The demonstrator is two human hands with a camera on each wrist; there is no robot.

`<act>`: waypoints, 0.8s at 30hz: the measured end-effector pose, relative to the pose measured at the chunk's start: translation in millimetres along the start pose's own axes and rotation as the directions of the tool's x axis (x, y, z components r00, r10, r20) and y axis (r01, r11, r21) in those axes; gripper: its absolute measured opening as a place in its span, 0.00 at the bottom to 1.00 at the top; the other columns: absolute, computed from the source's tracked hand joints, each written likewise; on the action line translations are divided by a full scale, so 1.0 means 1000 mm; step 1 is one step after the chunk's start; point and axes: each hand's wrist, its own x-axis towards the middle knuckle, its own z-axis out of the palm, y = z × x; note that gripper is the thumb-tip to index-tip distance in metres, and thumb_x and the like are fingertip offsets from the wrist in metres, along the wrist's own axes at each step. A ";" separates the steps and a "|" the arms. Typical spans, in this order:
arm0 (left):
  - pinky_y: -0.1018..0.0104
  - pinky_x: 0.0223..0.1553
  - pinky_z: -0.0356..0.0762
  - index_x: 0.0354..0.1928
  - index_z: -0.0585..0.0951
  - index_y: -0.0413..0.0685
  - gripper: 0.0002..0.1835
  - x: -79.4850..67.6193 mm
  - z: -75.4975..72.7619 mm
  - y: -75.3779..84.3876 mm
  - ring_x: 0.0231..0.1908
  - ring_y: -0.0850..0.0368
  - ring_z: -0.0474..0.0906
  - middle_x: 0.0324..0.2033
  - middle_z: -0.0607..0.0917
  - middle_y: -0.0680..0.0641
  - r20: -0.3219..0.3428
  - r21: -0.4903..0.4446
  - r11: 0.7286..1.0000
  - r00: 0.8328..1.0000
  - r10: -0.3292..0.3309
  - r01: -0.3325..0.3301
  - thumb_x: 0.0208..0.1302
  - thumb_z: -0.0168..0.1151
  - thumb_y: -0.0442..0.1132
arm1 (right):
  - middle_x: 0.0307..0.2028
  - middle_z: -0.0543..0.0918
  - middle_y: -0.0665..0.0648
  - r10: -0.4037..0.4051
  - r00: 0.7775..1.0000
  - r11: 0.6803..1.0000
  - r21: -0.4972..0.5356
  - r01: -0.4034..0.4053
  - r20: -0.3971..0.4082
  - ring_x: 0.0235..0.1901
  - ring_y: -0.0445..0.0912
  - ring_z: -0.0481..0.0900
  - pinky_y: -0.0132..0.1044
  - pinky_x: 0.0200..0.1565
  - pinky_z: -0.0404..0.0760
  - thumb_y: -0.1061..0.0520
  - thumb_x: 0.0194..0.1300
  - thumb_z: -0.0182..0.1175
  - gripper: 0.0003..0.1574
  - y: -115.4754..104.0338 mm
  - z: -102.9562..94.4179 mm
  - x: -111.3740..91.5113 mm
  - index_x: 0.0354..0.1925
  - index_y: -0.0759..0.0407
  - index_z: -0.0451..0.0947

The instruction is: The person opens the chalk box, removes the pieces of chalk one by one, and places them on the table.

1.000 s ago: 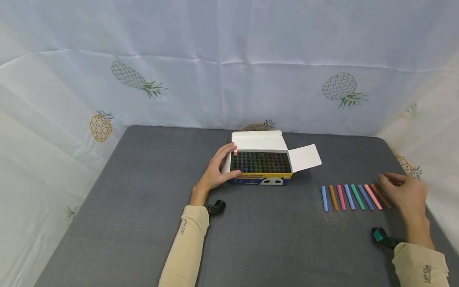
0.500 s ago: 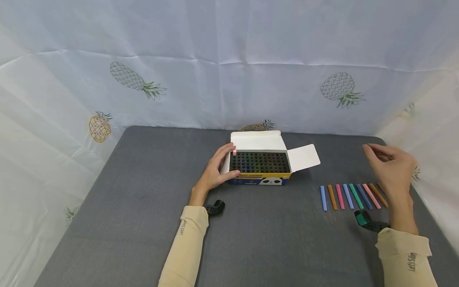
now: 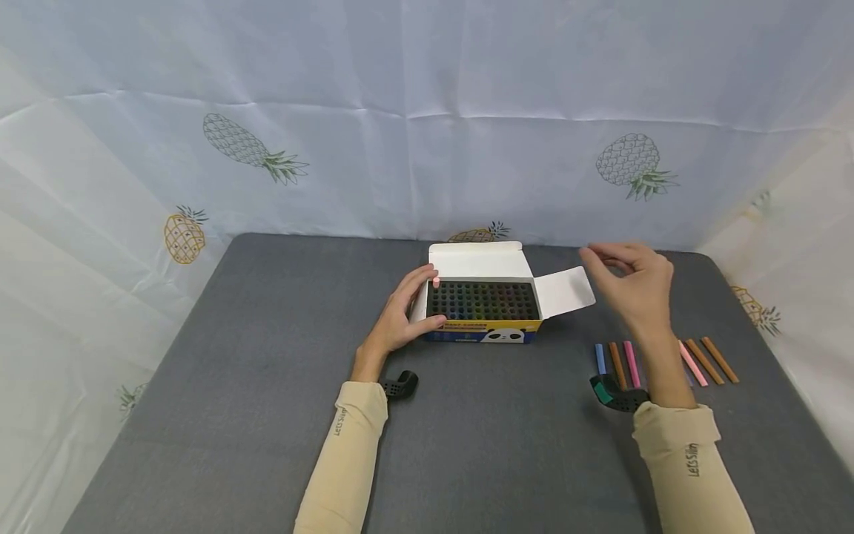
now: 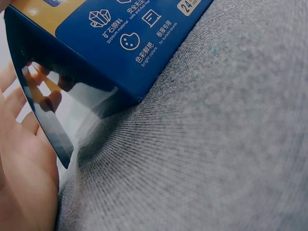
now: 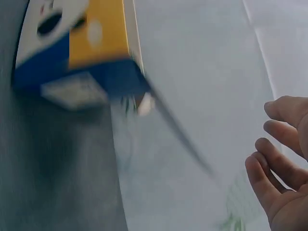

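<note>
My left hand (image 3: 400, 311) grips the left end of an open chalk box (image 3: 487, 331), thumb on its front edge and fingers toward the back. In the left wrist view the box's side flap (image 4: 41, 103) stands between the camera and that hand. A dark insert with rows of holes (image 3: 482, 300) fills the box, and one pink chalk stick (image 3: 437, 282) pokes up at its back left corner. Over the table, right of the box's side flap, hangs my right hand (image 3: 630, 282). Its fingers (image 5: 276, 166) are loosely bent with nothing between them.
Several coloured chalk sticks lie in a row on the right of the grey table (image 3: 507, 437), among them a pink one (image 3: 692, 363) and a brown one (image 3: 720, 360). My right forearm hides part of the row. A white pineapple-print cloth (image 3: 400, 163) hangs behind.
My right hand has risen from the right end of the chalk row and swung left toward the box, uncovering a brown chalk stick there. The left hand and box have stayed put.
</note>
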 end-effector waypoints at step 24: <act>0.38 0.75 0.62 0.76 0.66 0.49 0.46 -0.001 0.000 -0.001 0.78 0.43 0.59 0.78 0.61 0.43 -0.002 -0.005 1.000 1.000 0.002 -0.002 0.62 0.68 0.65 | 0.40 0.87 0.67 -0.146 0.938 0.989 0.064 0.133 0.314 0.38 0.60 0.87 0.51 0.46 0.88 0.61 0.63 0.71 0.15 -0.039 0.116 -0.024 0.46 0.69 0.88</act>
